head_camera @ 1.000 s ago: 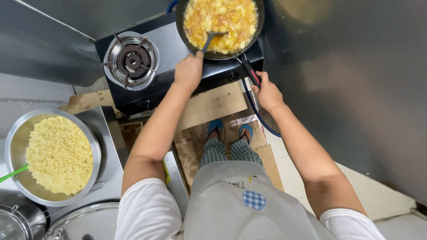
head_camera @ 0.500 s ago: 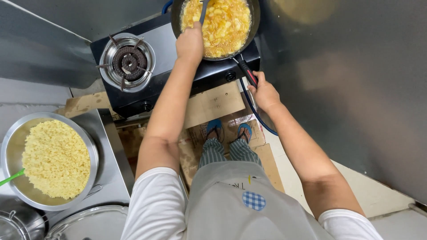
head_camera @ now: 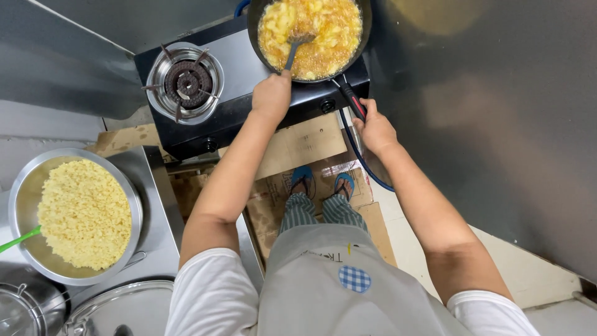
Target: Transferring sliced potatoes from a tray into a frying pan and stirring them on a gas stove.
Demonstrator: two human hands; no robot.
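A black frying pan (head_camera: pixel 368 25) full of yellow food in bubbling oil (head_camera: pixel 314 31) sits on the right burner of a black two-burner gas stove (head_camera: pixel 239 102). My left hand (head_camera: pixel 271 96) grips the handle of a grey spatula (head_camera: pixel 292 50) whose blade rests in the food. My right hand (head_camera: pixel 373 129) is closed around the pan's black and red handle (head_camera: pixel 349 98).
The left burner (head_camera: pixel 185 82) is bare and unlit. A steel bowl (head_camera: pixel 22 193) of pale yellow crumbs with a green utensil (head_camera: pixel 18 239) sits at lower left beside steel lids (head_camera: pixel 118 308). Cardboard (head_camera: pixel 298 146) covers the floor. Steel walls stand on both sides.
My left hand pulled back from over the pan toward its near rim, spatula still in the food. The view shifted and the pan sits lower in frame. My right hand stayed on the handle.
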